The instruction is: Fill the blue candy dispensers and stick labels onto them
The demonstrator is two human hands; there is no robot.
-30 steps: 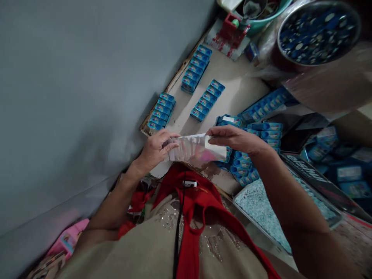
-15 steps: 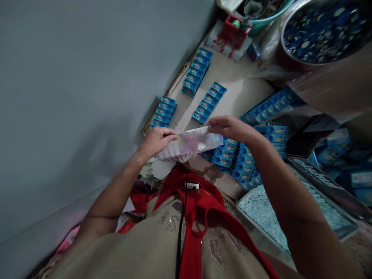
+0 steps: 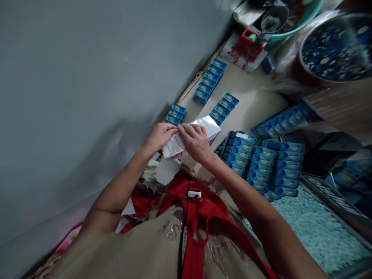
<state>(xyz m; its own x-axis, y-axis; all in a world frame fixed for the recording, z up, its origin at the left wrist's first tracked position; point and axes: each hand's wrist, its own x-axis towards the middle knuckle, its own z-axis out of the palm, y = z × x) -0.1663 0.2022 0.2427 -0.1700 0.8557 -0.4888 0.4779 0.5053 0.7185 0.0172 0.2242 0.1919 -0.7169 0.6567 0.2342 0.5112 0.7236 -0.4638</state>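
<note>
A white, shiny pack [image 3: 206, 123] rests at the near edge of the table, with what looks like glossy plastic film over its top. Dark lines split its near side into several narrow parts, like small packets in a row. At its left end, my left hand [image 3: 159, 136] is closed, thumb and fingertips pinching the film edge. My right hand [image 3: 195, 142] lies across the pack from above, its fingers bent and pressed on the film, fingertips meeting those of the left hand. Blue small packages [image 3: 176, 114] in a row stand just behind the left hand.
More blue packages stand in rows [image 3: 209, 81] by the wall and in stacks [image 3: 263, 164] on the right. A red tape dispenser [image 3: 250, 42] sits at the back. Farther right are a metal pot [image 3: 302, 69] of blue pieces and a tray of pale blue bits [image 3: 314, 228].
My right hand has moved left from the far right end of the film onto the pack's top, beside my left hand. The film now lies flatter. The view has shifted slightly.
</note>
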